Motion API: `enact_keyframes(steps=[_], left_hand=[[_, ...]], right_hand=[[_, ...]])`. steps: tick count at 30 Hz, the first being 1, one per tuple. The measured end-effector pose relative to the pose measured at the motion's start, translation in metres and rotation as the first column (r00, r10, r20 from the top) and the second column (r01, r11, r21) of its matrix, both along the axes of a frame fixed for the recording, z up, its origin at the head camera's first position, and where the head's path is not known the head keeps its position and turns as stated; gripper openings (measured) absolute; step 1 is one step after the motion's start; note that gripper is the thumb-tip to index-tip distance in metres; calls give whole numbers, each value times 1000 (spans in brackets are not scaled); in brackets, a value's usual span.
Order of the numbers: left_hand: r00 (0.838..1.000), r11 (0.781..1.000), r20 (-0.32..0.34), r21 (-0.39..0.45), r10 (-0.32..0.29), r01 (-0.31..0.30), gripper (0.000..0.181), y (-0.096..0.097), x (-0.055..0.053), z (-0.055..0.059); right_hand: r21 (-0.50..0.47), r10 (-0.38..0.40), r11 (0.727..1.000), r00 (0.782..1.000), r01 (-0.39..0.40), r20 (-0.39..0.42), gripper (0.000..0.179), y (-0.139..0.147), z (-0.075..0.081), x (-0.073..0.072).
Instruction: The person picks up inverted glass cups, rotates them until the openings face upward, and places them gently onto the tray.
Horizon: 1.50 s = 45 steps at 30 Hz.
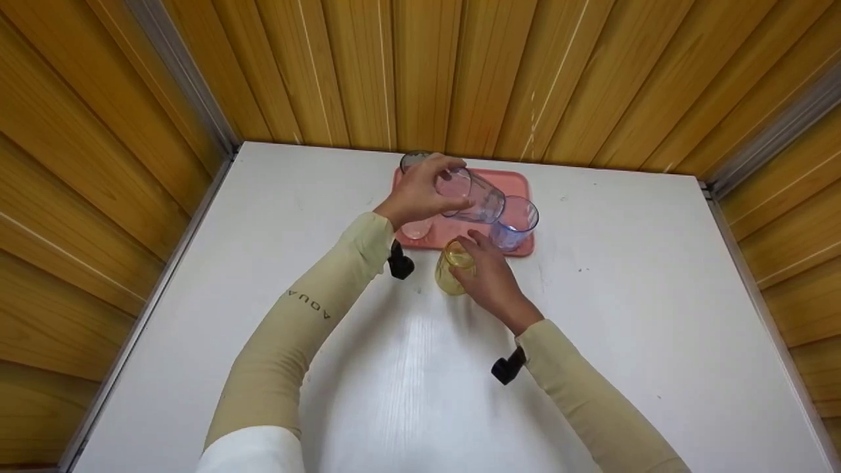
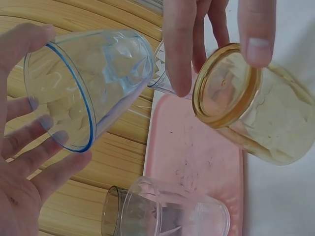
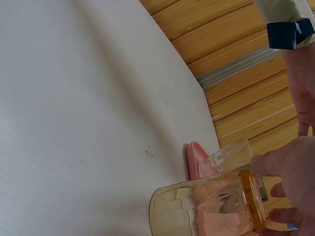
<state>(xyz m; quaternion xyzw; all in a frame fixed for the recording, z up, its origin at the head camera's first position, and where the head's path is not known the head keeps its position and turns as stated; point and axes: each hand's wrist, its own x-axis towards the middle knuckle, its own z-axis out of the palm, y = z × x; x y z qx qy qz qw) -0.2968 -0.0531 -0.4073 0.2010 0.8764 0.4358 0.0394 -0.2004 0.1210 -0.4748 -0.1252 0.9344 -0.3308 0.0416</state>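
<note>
My left hand (image 1: 424, 190) holds a clear blue-rimmed glass (image 2: 106, 83) tilted over the pink tray (image 1: 443, 238). Thumb and fingers span its rim, and its narrower base points away from the palm. In front of the tray, my right hand (image 1: 489, 272) grips a yellow glass (image 1: 451, 279) near its thick amber base. That glass is upside down, base up, with the wide end toward the white table. A bluish glass (image 1: 516, 226) stands at the tray's right front corner, close to both hands.
On the tray's left side a clear glass (image 2: 192, 216) stands in front of a grey glass (image 1: 414, 159), both partly hidden by my left hand in the head view. The white table (image 1: 624, 295) extends around the tray. Wooden plank walls (image 1: 486, 79) rise behind and at the sides.
</note>
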Motion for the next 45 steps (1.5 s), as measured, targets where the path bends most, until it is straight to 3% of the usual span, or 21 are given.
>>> enact_keyframes(steps=[5,12,22,30,37,45], left_hand=[[1000,999,-4,-51,-2,1,72,4,-3,3],[999,997,47,-82,17,-13,72,7,-8,7],[998,986,55,-164,35,-26,71,13,-11,11],[995,984,83,-175,50,-35,71,17,-14,14],[993,972,98,-232,70,-46,73,22,-19,18],[987,966,136,-252,86,-50,74,29,-26,20]], right_hand=[[41,24,999,1000,-23,-9,58,-2,1,-4],[64,41,997,999,-43,36,58,-5,4,-6],[45,42,998,999,-42,7,45,-7,2,-8],[118,102,988,994,-96,-44,53,-8,4,-9],[231,161,960,987,-156,0,56,-12,13,-10],[245,152,956,987,-160,51,57,-13,16,-13]])
